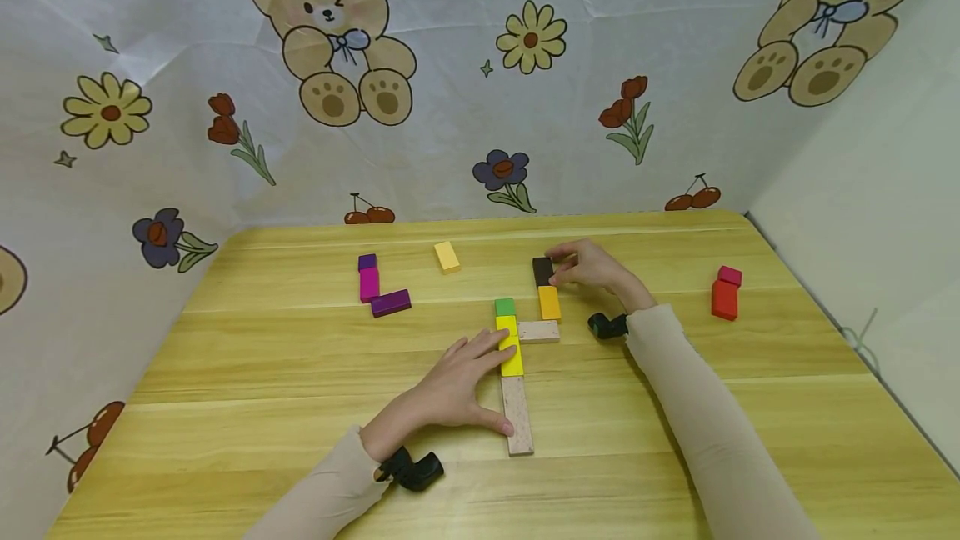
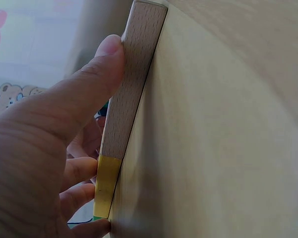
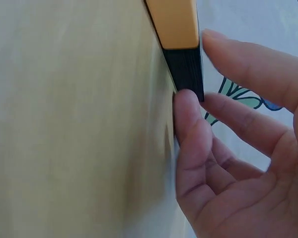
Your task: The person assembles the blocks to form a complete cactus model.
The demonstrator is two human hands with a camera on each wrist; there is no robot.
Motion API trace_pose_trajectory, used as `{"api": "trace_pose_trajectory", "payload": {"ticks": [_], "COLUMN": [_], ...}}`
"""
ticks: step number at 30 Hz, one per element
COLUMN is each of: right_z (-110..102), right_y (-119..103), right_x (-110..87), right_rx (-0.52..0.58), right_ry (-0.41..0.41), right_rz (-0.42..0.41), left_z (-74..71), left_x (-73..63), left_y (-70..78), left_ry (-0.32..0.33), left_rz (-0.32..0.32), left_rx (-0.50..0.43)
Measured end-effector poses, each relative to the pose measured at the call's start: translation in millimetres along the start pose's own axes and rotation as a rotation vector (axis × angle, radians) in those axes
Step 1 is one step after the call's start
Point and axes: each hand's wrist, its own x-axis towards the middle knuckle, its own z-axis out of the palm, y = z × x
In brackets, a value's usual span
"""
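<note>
Blocks all lying flat. Left column, near to far: long bare-wood block [image 1: 517, 417], grained, then yellow section [image 1: 513, 366], partly covered so block count unclear, then small green block [image 1: 505, 307] at far end. Short bare-wood block [image 1: 539, 332] runs crosswise, left end at yellow section's right side. Orange block [image 1: 550, 304] sits at its far side, right end, pointing away. Black block [image 1: 542, 272] butts end-on against orange's far end, roughly in line.
</note>
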Motion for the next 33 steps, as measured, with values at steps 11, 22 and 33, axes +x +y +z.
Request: {"api": "trace_pose_trajectory", "payload": {"ticks": [11,22,33], "right_z": [12.0,41.1,54.3], "right_y": [0.9,2.1,4.4], "right_x": [-43.6,-83.7,-85.4], "right_rx": [-0.026,-0.216,-0.31], "right_ry": [0.149,0.019,0.061], "right_rz": [-0.134,-0.25,-0.269], "left_z": [-1.2,-1.6,-2.6], "left_x": [0.2,-0.3,-0.5], "left_y": [1.6,1.0,2.7], "left_ry": [-0.007,-0.004,-0.004], "left_rz": [-0.006,-0.007,0.001], "left_rx": [0.005,0.001,-0.002]}}
